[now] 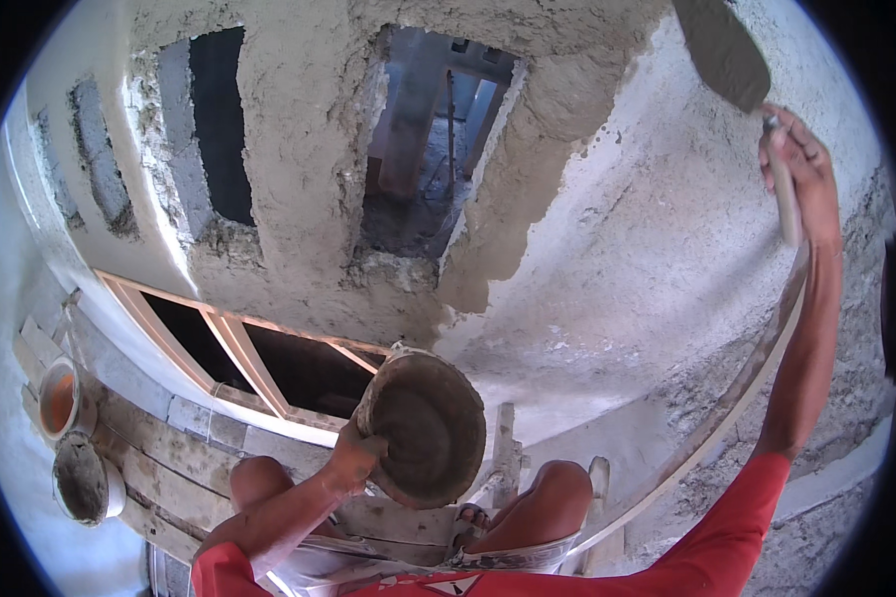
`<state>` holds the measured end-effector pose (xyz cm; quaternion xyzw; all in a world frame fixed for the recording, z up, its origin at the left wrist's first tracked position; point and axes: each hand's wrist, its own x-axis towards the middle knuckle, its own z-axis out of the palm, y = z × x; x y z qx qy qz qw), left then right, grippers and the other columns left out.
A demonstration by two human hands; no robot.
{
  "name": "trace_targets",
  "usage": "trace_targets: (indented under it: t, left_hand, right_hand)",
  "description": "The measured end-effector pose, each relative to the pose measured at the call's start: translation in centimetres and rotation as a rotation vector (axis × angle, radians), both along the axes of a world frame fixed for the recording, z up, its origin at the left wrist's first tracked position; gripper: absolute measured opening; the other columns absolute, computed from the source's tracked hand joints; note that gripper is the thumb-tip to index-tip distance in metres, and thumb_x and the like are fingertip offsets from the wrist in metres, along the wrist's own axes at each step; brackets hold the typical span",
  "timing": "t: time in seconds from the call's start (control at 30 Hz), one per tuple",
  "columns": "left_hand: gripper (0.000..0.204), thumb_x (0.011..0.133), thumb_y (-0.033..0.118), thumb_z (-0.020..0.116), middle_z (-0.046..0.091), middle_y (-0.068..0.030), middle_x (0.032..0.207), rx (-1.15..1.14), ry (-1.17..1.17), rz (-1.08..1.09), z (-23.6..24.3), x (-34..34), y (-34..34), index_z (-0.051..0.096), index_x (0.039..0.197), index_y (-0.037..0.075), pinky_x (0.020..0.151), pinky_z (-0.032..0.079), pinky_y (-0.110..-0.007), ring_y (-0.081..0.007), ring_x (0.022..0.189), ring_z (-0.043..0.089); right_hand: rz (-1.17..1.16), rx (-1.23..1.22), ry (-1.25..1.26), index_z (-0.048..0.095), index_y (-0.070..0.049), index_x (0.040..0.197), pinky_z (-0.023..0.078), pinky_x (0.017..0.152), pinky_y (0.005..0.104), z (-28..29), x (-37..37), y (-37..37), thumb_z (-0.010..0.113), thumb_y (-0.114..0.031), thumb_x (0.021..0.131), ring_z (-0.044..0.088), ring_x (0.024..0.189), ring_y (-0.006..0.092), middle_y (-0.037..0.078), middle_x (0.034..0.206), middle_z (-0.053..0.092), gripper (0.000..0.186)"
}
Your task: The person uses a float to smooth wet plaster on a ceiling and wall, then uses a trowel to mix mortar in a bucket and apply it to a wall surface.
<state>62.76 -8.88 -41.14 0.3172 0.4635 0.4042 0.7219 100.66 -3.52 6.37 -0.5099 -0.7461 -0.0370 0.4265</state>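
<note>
My left hand [356,456] is closed on the rim of a round, mortar-crusted bucket [426,428], tipped so that its inside faces me; wet grey mortar lies in it. High on the right, my right hand [806,169] grips the handle of a trowel [724,55]. The trowel's broad blade is dark with mortar and points up and left, close to the wall. Beneath it the wall [607,269] is pale and bare, while damp fresh plaster [528,209] covers the part left of it, around the openings.
I am on a plank scaffold [169,463]. Two more buckets, one with an orange inside [60,398] and one crusted with mortar [82,480], stand at its left. The wall has a square opening [423,149], narrow slots [219,124] and a wooden window frame [239,348] below.
</note>
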Motion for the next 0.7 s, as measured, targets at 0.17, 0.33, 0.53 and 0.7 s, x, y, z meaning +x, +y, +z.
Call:
trace_targets:
  t: [0.17,0.33,0.53,0.7]
  left_hand:
    - [0.059,0.071,-0.005,0.053,0.062,-0.0147,0.113,-0.001,0.042,0.011,0.7,-0.4,0.0,0.050,0.129,-0.002,0.071,0.059,-0.038,-0.0274,0.096,0.065]
    - [0.061,0.070,-0.005,0.053,0.061,-0.0149,0.112,0.002,0.017,-0.028,1.6,-0.1,0.1,0.048,0.130,0.000,0.068,0.059,-0.038,-0.0281,0.097,0.064]
    - [0.062,0.069,-0.007,0.053,0.060,-0.0132,0.115,-0.015,0.024,-0.039,0.1,0.0,0.7,0.048,0.130,0.002,0.064,0.059,-0.039,-0.0284,0.097,0.064]
    - [0.061,0.068,-0.008,0.053,0.062,-0.0119,0.113,0.006,0.013,0.015,-0.2,0.4,0.5,0.050,0.129,0.000,0.072,0.056,-0.036,-0.0250,0.096,0.063]
  right_hand:
    - [0.131,-0.227,-0.375,0.067,-0.009,0.117,0.051,0.054,0.0235,-7.3,-1.0,0.0,0.068,-0.026,0.088,0.055,0.060,0.0097,0.005,0.088,0.067,0.034]
    - [0.118,-0.216,-0.412,0.071,-0.007,0.109,0.050,0.056,0.0255,-10.5,-1.9,3.3,0.072,-0.022,0.084,0.056,0.061,0.0125,0.007,0.093,0.069,0.029]
    - [-0.080,-0.117,-0.394,0.069,-0.005,0.115,0.047,0.055,0.0260,-3.7,-1.2,2.9,0.072,-0.019,0.084,0.053,0.061,0.0102,0.006,0.093,0.069,0.034]
    - [-0.147,-0.011,-0.417,0.068,-0.005,0.116,0.049,0.061,0.0258,-0.5,-1.3,2.2,0.071,-0.016,0.084,0.058,0.070,0.0123,0.007,0.097,0.069,0.034]
